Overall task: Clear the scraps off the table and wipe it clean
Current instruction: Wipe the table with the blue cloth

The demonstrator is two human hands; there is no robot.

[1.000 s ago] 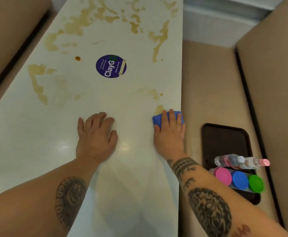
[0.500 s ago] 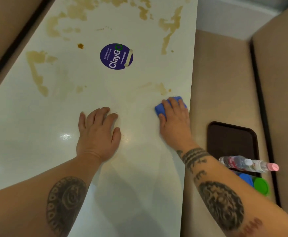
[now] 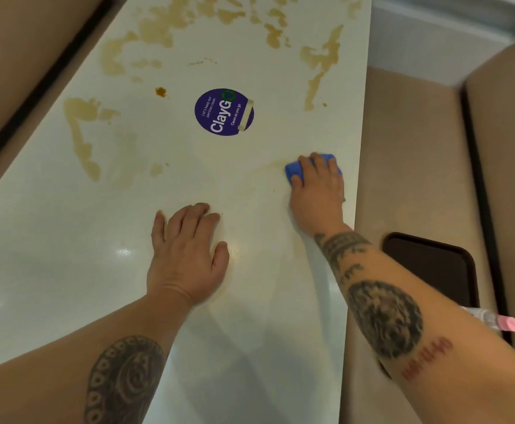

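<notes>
Ideally the right hand (image 3: 317, 191), fingers flat on the blue cloth (image 3: 293, 172) near the table (image 3: 66, 270)'s right edge, presses toward the far brown stains (image 3: 320, 65), left hand (image 3: 186, 255) splayed, bracing.

Most of the blue cloth (image 3: 293, 172) was covered by the right hand (image 3: 319, 194). Right of the table (image 3: 66, 255), the dark tray (image 3: 433, 264) was partly hidden behind the right forearm, and only the pink-capped end of a bottle (image 3: 494, 321) was seen.
</notes>
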